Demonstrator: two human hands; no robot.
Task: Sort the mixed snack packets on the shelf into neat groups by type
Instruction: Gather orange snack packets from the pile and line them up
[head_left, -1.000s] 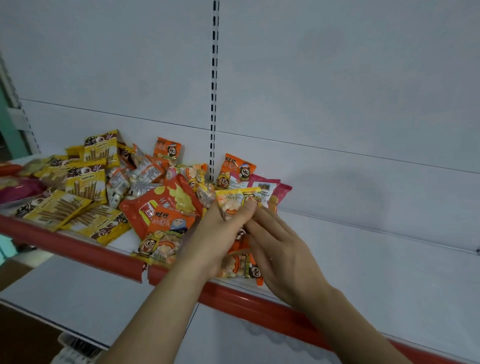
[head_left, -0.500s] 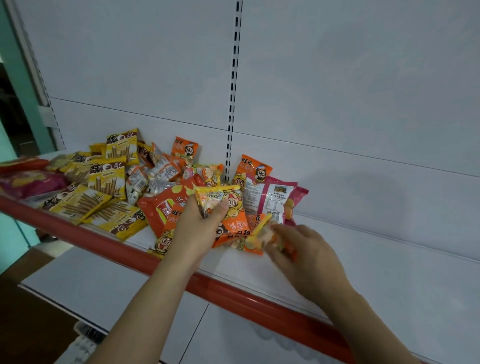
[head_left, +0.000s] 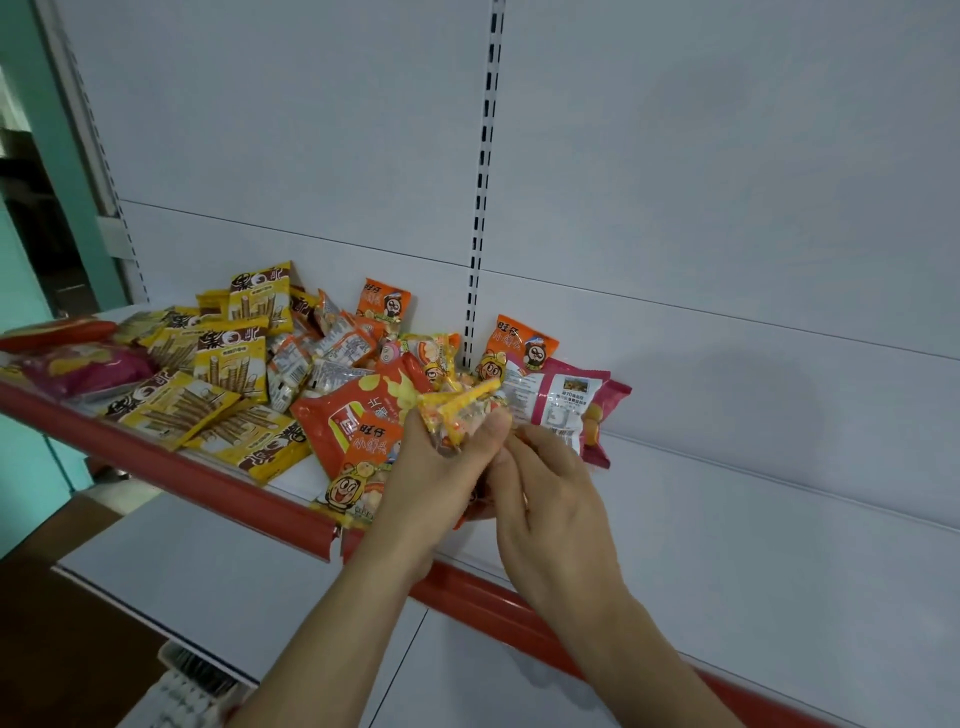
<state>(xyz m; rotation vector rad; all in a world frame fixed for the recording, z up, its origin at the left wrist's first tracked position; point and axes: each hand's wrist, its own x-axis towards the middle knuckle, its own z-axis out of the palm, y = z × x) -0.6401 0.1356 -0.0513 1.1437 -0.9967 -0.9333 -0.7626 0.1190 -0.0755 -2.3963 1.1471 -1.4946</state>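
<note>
A heap of mixed snack packets lies on the left half of the white shelf (head_left: 727, 530). Yellow wafer-stick packets (head_left: 228, 358) are at the left, small clear-and-orange packets (head_left: 332, 353) in the middle, orange cartoon packets (head_left: 519, 345) at the back, and a pink packet (head_left: 566, 410) on the right. My left hand (head_left: 431, 478) grips a bunch of small yellow-orange packets (head_left: 457, 410) above the shelf's front. My right hand (head_left: 550, 499) meets it from the right, fingers curled against the bunch. Whether it holds a packet is hidden.
A red rail (head_left: 208, 478) runs along the shelf's front edge. A slotted upright (head_left: 483, 208) splits the white back panel. A red packet (head_left: 57, 330) and a purple-pink bag (head_left: 88, 369) lie at the far left. A lower white shelf (head_left: 208, 582) sits below.
My right hand has come up from the shelf and brought its small packet to the bunch in my left hand. The view has shifted, so the pile sits further right.
</note>
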